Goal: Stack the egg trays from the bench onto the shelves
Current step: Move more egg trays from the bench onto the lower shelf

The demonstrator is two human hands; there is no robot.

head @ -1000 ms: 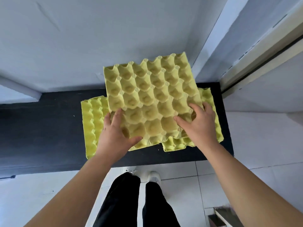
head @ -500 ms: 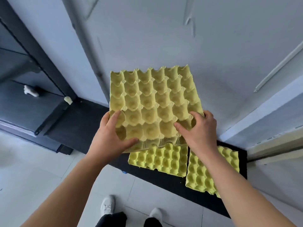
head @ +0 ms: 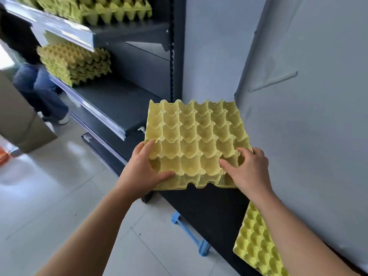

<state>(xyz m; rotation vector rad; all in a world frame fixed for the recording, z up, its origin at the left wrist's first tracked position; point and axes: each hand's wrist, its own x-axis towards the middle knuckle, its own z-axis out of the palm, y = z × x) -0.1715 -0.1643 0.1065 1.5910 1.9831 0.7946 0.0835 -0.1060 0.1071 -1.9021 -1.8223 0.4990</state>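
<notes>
I hold a yellow egg tray (head: 195,136) flat in the air in front of me, above the black bench (head: 211,212). My left hand (head: 143,170) grips its near left corner, thumb on top. My right hand (head: 247,170) grips the near right corner, fingers curled into the cups. Another yellow tray (head: 256,246) lies on the bench at the lower right, partly hidden by my right arm. To the left stand dark shelves: the middle shelf (head: 119,104) bears a stack of trays (head: 75,64), and the top shelf (head: 127,30) holds more trays (head: 103,8).
A grey wall (head: 298,96) runs along the right behind the bench. A blue bracket (head: 191,234) sticks out at floor level by the bench. A cardboard box (head: 18,122) and a person's legs in jeans (head: 41,92) stand at the far left on the tiled floor.
I have turned left with the tray in both hands, so the shelves with their stacks have come into view and the bench trays have slid to the lower right.
</notes>
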